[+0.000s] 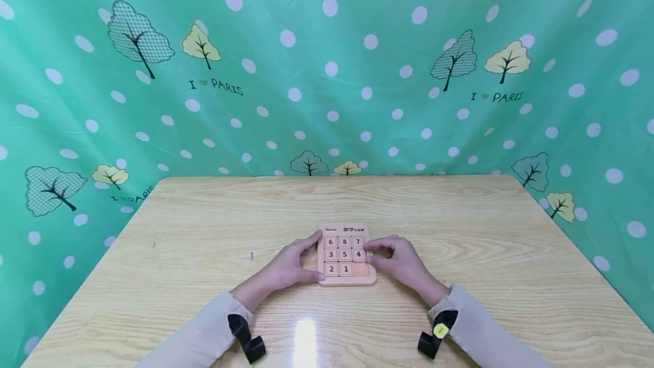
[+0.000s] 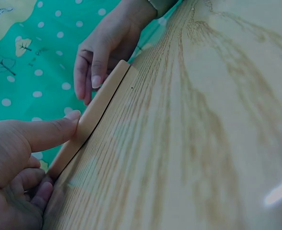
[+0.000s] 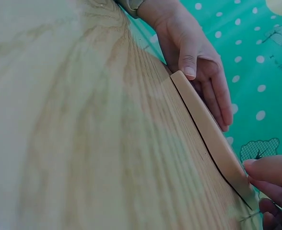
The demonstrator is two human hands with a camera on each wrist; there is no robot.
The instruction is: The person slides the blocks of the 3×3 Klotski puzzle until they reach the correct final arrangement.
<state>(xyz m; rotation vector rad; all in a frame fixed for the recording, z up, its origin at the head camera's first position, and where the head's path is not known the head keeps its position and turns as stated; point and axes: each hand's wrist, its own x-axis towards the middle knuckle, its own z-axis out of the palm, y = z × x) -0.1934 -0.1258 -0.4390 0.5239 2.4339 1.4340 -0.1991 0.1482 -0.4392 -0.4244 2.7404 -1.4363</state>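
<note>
Midway across the table (image 1: 214, 214), your number puzzle (image 1: 349, 281) has one bare slot (image 1: 361, 270) at its near right corner — your left hand (image 1: 288, 264) grips its left edge, your right hand (image 1: 402, 261) its right — far table edge well beyond.

Before me the pale wood-grained counter (image 1: 204, 214) carries 1 pink number board (image 1: 345, 255) lying flat, while a bright streak of light (image 1: 305, 344) reflects off the surface nearer to me.

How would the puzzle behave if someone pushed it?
The puzzle probably stays stiff: its edges look straight. Lying flat and low on the table, it likely slides rather than tips. Its tiles may shift into the gap.
</note>
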